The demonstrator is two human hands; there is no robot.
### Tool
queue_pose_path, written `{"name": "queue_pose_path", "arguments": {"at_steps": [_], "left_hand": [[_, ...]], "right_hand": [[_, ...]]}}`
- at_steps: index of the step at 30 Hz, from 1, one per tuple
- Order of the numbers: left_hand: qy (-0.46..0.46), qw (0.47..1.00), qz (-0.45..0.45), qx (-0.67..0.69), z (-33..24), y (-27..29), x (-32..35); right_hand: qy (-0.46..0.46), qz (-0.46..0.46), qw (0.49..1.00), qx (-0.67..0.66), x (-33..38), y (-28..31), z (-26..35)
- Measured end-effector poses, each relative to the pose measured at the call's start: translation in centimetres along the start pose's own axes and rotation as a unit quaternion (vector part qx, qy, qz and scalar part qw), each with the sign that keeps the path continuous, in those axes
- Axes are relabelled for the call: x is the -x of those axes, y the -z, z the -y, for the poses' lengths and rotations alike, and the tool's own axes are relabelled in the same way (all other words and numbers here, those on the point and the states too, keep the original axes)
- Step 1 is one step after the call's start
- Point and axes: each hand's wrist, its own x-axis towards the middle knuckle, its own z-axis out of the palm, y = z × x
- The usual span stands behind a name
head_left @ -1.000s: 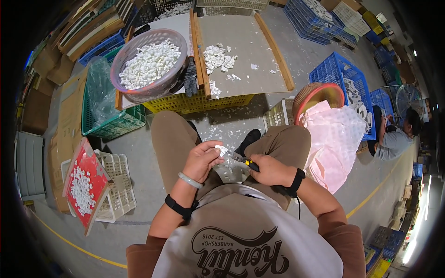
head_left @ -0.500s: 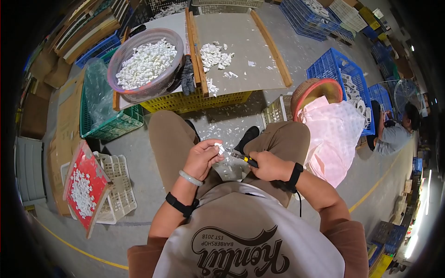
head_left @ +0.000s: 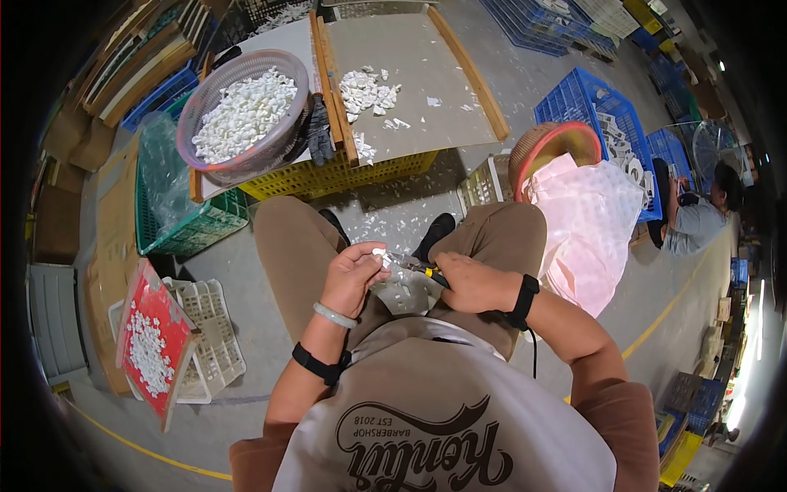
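Observation:
Above my lap, my left hand (head_left: 354,277) pinches a small white plastic piece (head_left: 382,257) between thumb and fingers. My right hand (head_left: 469,283) is wrapped round a pair of pliers (head_left: 434,275) with black and yellow handles. Their metal jaws point left and reach close to the white piece; whether they touch it I cannot tell. White scraps (head_left: 385,227) litter the floor between my feet.
Ahead, a round basket (head_left: 187,135) full of white pieces stands beside a wood-edged board (head_left: 434,82) with a loose pile. A red tray (head_left: 168,316) lies at left. Right are a pink sheet (head_left: 582,238), a red basket (head_left: 525,160), a blue crate (head_left: 574,90) and a seated person (head_left: 693,230).
The pliers' jaws have come nearer the white piece, and my hands have drawn slightly closer together. The whole view has shifted a little.

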Motion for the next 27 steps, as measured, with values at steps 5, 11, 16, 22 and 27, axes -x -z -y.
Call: {"name": "queue_pose_path", "arguments": {"at_steps": [5, 11, 16, 22, 27], "left_hand": [[-0.005, 1.000, 0.004, -0.022, 0.2, -0.2, 0.0], [-0.003, 1.000, 0.003, -0.031, 0.7, 0.4, -0.4], [-0.002, 1.000, 0.000, -0.003, 0.0, 0.1, -0.2], [-0.004, 1.000, -0.006, 0.011, -0.4, -0.3, -0.1], [-0.001, 0.999, 0.032, 0.010, -0.4, -0.3, 0.1]], "right_hand": [[0.020, -0.004, 1.000, 0.004, -0.4, 0.0, 0.1], [0.043, -0.044, 0.997, 0.054, -0.6, 0.0, -0.1], [-0.033, 0.016, 0.998, -0.046, 0.3, 1.2, 0.3], [-0.027, 0.033, 0.983, -0.181, 0.6, -0.1, -0.8], [0.002, 0.125, 0.960, -0.252, 0.4, -2.0, -3.3]]}}
